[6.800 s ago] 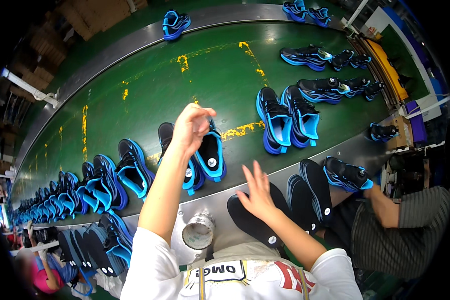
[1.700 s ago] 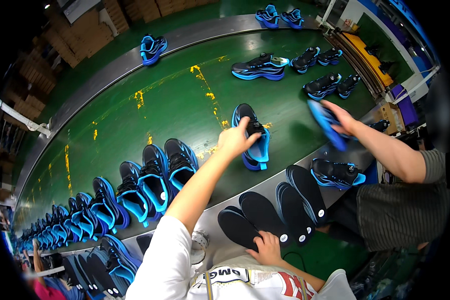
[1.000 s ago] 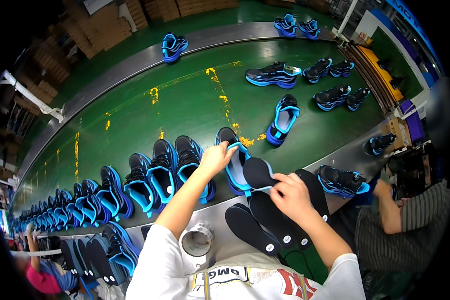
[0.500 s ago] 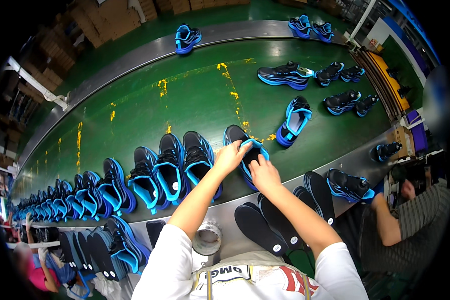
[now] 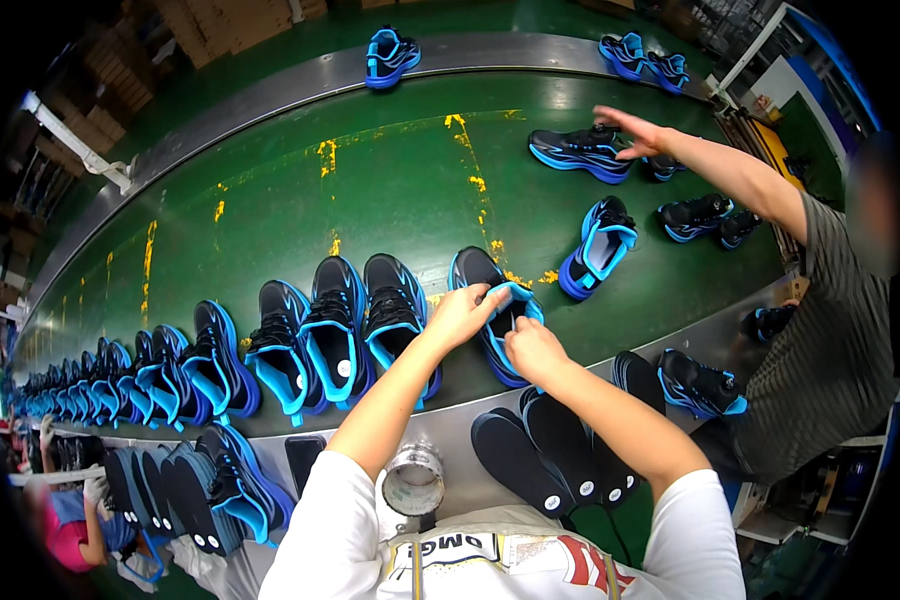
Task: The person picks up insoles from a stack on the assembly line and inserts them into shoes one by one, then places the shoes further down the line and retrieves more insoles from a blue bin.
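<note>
A black sneaker with bright blue lining and sole [image 5: 476, 264] sits on the green belt in front of me, its opening toward me. My left hand [image 5: 462, 316] grips the left edge of its collar, thumb at the opening. At the right side of the opening is my right hand [image 5: 536, 350], its fingers bent together at the inner edge; anything they hold is hidden. Just left of my left hand stands another black and blue sneaker [image 5: 394, 300]. On the metal ledge below my right hand lie several black insoles [image 5: 518, 455] with round white stickers.
A row of matching sneakers [image 5: 208, 350] runs off to the left. One sneaker [image 5: 598, 250] stands alone to the right. A co-worker's hand [image 5: 630, 130] reaches over a sneaker [image 5: 575, 155]. A metal cup [image 5: 413, 482] and a dark phone [image 5: 305, 458] are near me.
The co-worker at the right has leaned in and stretched an arm over the far sneakers. My right hand has shifted slightly down and right at the shoe opening; my left hand keeps its grip.
</note>
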`<state>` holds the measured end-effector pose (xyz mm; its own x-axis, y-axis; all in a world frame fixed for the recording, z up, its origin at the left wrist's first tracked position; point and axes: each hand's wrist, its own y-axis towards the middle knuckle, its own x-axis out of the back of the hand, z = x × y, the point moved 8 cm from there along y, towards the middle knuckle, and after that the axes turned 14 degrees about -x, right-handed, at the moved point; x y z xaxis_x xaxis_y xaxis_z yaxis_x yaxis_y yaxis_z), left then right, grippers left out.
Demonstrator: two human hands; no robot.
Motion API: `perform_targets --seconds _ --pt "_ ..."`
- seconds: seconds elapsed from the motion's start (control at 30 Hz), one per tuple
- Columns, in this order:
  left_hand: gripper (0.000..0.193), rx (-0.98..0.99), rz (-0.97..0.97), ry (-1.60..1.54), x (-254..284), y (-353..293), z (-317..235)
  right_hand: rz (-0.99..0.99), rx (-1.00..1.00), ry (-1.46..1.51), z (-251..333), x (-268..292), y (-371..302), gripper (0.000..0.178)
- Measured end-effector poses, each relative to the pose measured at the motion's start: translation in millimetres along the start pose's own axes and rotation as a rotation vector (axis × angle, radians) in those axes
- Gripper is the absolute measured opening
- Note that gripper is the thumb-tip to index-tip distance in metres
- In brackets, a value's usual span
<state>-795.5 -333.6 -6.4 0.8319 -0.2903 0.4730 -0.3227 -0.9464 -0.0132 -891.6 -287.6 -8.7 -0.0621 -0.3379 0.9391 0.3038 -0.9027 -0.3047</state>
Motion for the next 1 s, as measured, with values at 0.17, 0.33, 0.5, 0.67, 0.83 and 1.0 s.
perform_targets --seconds 0.17,0.33,0.5,0.67,0.83,1.0 --pt "0.048 -0.002 -0.011 -0.001 -1.2 -0.9 4.1 0.029 -0.041 -0.087 -4.5 -19.6 11.1 0.017" --pt "0.05 0.021 0.011 -0.052 -3.3 -0.9 9.9 0.246 -0.022 -0.295 -6.4 -40.7 21.7 0.022" --pt "0.048 0.032 0.008 -0.113 -3.2 -0.4 10.8 0.366 0.091 -0.506 -5.9 -55.0 20.0 0.025" --pt "0.039 0.025 -0.113 -0.132 4.4 4.8 8.5 0.311 0.28 -0.614 2.4 -59.9 24.1 0.021" --pt "0.03 -0.277 -0.368 0.468 13.1 1.3 -23.3 0.533 0.314 -0.403 3.7 -29.4 1.5 0.031" --pt "0.026 -0.562 -0.221 0.806 -20.4 2.7 -42.1 0.624 0.161 -0.201 -0.7 -25.4 -15.2 0.052"
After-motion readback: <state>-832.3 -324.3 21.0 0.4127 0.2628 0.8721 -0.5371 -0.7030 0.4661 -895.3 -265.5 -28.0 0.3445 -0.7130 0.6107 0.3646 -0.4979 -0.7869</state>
